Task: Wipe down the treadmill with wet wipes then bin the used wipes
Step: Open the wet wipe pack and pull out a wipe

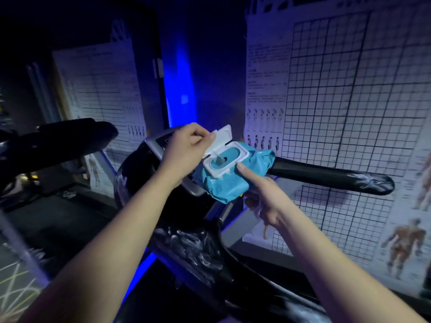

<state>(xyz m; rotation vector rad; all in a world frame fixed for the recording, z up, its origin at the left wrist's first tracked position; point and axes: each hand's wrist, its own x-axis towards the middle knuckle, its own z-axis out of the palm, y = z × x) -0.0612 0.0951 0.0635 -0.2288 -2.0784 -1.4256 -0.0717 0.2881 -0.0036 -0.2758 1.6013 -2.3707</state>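
Mid-frame, wipe pack [233, 183] is gripped by right hand [264, 199], lid [221, 139] pinched by left hand [186, 149]; extra wipes [219, 161] may be dragged out.

Carrier: treadmill console [155, 150], centre of frame, dark panel with a grey rim.
On it: blue wet-wipes pack [233, 185], white lid open, at the right edge.

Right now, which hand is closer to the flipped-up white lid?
Left. The left hand pinches the lid at its edge; the right hand grips the blue wipes pack below, apart from the lid.
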